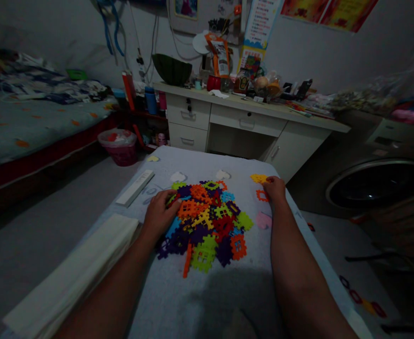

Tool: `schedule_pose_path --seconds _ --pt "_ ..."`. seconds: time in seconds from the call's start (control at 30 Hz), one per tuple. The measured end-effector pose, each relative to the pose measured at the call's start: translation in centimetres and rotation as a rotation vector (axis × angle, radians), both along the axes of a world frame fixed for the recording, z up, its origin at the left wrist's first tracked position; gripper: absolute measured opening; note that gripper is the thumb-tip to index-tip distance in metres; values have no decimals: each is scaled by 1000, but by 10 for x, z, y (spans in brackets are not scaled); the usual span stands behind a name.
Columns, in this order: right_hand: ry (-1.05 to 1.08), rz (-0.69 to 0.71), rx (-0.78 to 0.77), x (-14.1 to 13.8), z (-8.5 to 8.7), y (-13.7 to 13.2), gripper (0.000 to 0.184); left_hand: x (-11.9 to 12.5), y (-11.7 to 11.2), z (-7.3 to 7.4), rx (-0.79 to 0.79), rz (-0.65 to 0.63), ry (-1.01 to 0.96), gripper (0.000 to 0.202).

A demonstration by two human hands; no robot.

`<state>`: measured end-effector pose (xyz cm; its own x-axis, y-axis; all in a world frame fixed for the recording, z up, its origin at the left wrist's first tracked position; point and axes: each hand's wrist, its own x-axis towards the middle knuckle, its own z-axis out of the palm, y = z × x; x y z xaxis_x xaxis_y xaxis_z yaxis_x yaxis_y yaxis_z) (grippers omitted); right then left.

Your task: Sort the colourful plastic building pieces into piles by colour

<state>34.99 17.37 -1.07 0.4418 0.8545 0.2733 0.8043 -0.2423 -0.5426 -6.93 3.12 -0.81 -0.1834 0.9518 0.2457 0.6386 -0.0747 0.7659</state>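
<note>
A heap of colourful plastic interlocking building pieces [207, 221] lies in the middle of the cloth-covered table [235, 287]. My left hand [159, 212] rests against the heap's left edge, thumb and fingers apart, with no piece visibly gripped. At the table's right side, my right hand [275, 187] pinches the edge of a yellow interlocking piece [258, 178], which lies low over the cloth. Just below that is an orange square frame piece [262, 195], close to my right fingers. A pink heart shape [263, 220] sits beside my right forearm.
On the table's left are a long white box [135, 188] and a folded pale cloth or packet [76, 278]. Behind stands a white desk [189, 110] with clutter. A washing machine [379, 165] is at right; a pink bin [119, 148] and bed [33, 122] are at left.
</note>
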Motion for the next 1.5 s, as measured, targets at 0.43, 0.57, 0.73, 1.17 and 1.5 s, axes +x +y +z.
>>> schedule_pose_path --seconds 0.43,0.57,0.73,1.17,1.5 --pt "113 913 -353 -82 59 -16 15 1 -1 -7 -1 -41 -207 49" --pt "-28 1028 -518 -109 54 -21 18 1 -1 -4 11 -35 -186 48" --pt "-161 1011 -541 -117 51 -25 20 0 -1 -2 11 -44 -167 45" --pt "147 1001 -506 -102 45 -19 16 -4 3 -8 46 -57 -83 41" --pt "286 780 -98 -76 79 -23 26 -3 4 -8 45 -46 -68 39"
